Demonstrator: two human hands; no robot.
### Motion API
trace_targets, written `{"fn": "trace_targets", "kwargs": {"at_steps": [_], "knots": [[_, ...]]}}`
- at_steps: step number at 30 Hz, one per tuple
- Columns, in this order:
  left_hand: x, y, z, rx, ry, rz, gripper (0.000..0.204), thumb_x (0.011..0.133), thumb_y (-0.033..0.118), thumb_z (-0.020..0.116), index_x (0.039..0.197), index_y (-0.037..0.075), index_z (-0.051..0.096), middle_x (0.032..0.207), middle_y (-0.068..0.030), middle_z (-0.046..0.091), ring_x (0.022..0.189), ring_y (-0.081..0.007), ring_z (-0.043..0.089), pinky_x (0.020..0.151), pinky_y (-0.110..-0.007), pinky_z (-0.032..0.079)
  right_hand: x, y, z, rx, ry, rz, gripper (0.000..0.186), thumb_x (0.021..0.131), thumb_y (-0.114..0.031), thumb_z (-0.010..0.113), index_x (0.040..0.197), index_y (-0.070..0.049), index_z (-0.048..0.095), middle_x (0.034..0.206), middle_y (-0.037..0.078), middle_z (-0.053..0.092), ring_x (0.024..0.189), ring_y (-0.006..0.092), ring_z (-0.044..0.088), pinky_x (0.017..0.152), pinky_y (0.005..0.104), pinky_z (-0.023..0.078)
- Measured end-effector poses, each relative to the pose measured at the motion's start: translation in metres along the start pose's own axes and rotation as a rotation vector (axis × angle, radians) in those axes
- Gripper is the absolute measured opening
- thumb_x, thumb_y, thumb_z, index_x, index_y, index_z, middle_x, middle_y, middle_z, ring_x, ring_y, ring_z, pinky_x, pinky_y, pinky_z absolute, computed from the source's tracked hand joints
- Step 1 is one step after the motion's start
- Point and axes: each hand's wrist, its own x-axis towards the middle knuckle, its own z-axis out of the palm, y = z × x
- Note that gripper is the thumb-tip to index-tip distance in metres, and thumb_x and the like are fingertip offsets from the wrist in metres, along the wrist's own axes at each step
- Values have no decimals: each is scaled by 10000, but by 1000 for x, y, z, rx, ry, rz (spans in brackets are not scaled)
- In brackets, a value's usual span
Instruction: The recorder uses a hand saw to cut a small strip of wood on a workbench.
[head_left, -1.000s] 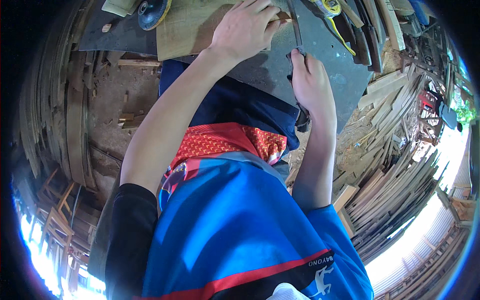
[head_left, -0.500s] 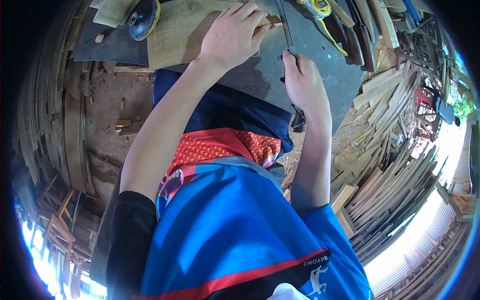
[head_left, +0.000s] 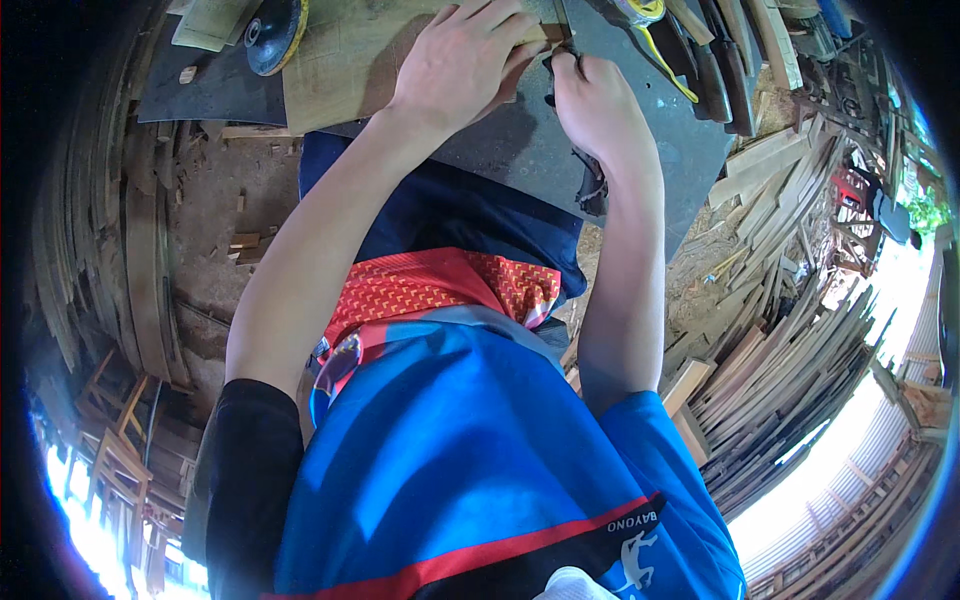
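At the top of the head view my left hand [head_left: 465, 60] is closed over a small wooden piece [head_left: 547, 35], pinning it on a flat wooden board [head_left: 335, 65]. Its fingertips are partly hidden. Just to the right, my right hand [head_left: 600, 108] grips a long, narrow metal file by its dark, wrapped handle [head_left: 590, 185], whose tail sticks out below the palm. The file's blade points away from me and lies against the end of the wooden piece. Both rest over a dark grey worktop [head_left: 660, 150].
A round sanding disc [head_left: 272, 38] and wood offcuts [head_left: 212, 22] lie at the worktop's left. On its right are a yellow tape measure [head_left: 642, 12] and several dark-handled tools [head_left: 710, 85]. Stacked timber strips [head_left: 790, 390] fill the right side, and long boards [head_left: 148, 270] stand at the left.
My right hand has pushed the file forward, away from me, so less of its blade shows. My left hand stays on the wooden piece, and the view has shifted slightly.
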Motion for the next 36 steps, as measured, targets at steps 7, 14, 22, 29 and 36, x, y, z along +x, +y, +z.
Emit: {"fn": "trace_targets", "kwargs": {"at_steps": [7,14,22,29,36], "knots": [[5,-1,-3,-84,103,-136,88,898,142,623,924,59,637,935,-133,604,970,-337,588,862,-432,470,-73,-20,-3,120,59,31,200,985,-142,508,920,34,576,828,294,614,835,491,615,716,540,490],[-3,-14,18,6,148,-116,144,910,220,646,939,83,680,969,-83,634,965,-289,615,870,-422,503,-108,-36,-31,472,-11,416,320,1036,-209,496,870,55,567,786,320,601,788,522,600,691,564,430],[-4,-9,15,-20,47,-42,176,927,205,658,1026,60,666,1043,-96,636,978,-319,623,861,-425,498,-5,-9,-12,238,-83,300,367,994,-236,479,858,63,642,906,316,656,918,514,632,837,558,513],[1,-16,17,28,98,-170,182,899,245,676,980,82,677,1002,-93,621,991,-290,631,879,-409,501,-54,-15,3,6,72,-51,231,979,-142,489,918,47,607,905,317,654,894,516,627,778,579,500],[-3,-25,19,-32,166,-96,139,912,168,656,1012,72,663,986,-110,639,966,-339,626,846,-430,510,-75,-21,-5,190,88,100,195,1002,-150,512,936,9,604,814,272,622,806,480,635,683,561,495]]}}
